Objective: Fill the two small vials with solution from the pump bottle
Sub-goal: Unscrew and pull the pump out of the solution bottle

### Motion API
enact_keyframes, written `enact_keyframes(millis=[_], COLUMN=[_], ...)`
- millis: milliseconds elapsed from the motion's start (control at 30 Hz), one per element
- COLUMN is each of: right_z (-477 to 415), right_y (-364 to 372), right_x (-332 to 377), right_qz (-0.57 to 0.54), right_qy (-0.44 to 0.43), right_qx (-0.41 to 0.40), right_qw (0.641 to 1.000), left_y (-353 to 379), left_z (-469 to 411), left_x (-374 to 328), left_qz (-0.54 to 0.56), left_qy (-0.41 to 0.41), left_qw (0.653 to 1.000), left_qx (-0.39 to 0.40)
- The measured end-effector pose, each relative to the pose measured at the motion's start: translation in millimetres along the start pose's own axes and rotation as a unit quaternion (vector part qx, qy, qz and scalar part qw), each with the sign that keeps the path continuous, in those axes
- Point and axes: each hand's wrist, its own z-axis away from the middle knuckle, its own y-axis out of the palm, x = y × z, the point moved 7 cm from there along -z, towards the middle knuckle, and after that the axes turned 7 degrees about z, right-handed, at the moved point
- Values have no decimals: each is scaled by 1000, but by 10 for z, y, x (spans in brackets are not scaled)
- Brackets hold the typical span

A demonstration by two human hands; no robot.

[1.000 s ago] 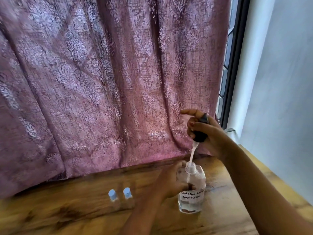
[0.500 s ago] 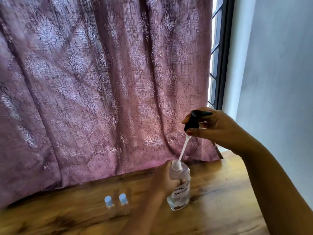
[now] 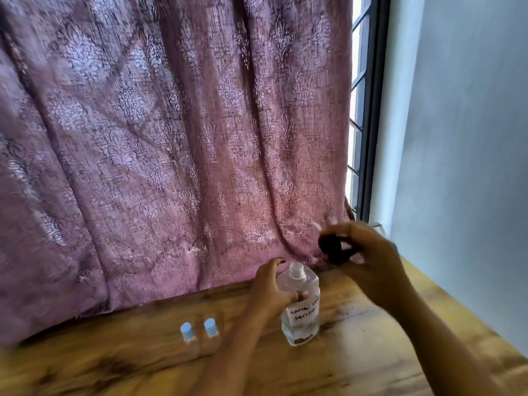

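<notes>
Holding the pump bottle (image 3: pixel 300 305) the way your left hand (image 3: pixel 271 292) has it looks right to me — wrapped around the shoulder from the left side, thumb across the front just above the handwritten label, bottle standing upright on the desk (image 3: pixel 371 347). It's clear plastic by the look of it, with only a low pool of liquid at the bottom, so I'd guess it's light and tips easily; grip lower on the flat body near the label if you tilt it, and don't squeeze hard since thin walls will flex. Neck looks open, so any wobble could slosh solution out. Your right hand (image 3: pixel 368 252) is up and to the right of the bottle, fingers curled and pinched around the black pump head (image 3: pixel 333 250) — it's motion-blurred, so I can't see the dip tube or whether it's dripping. That part is small, rigid and probably wet, so pinch it by the collar, not the nozzle. Two small vials (image 3: pixel 199 332) sit side by side left of the bottle, blue caps on, untouched. They look tiny and top-heavy, so pin one at the base with fingertips before unscrewing.
</notes>
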Motion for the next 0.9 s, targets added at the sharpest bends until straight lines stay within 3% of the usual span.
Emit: enact_keyframes(millis=[100, 267, 533, 900], right_z=[481, 1294, 1725, 1742], right_y=[210, 424, 857, 1173], right_x=[-342, -1050, -1440, -1448], right_qz=[32, 65, 191, 160], right_qy=[-1, 88, 88, 153], right_qx=[-27, -32, 150, 309], right_qw=[999, 993, 966, 925], left_y=[-5, 25, 56, -158], left_z=[78, 238, 580, 802], left_x=[140, 368, 826, 1052], left_qz=[-10, -29, -29, 52], left_qy=[-5, -23, -58, -100], left_qw=[1000, 999, 998, 992], left_qx=[-14, -36, -20, -65])
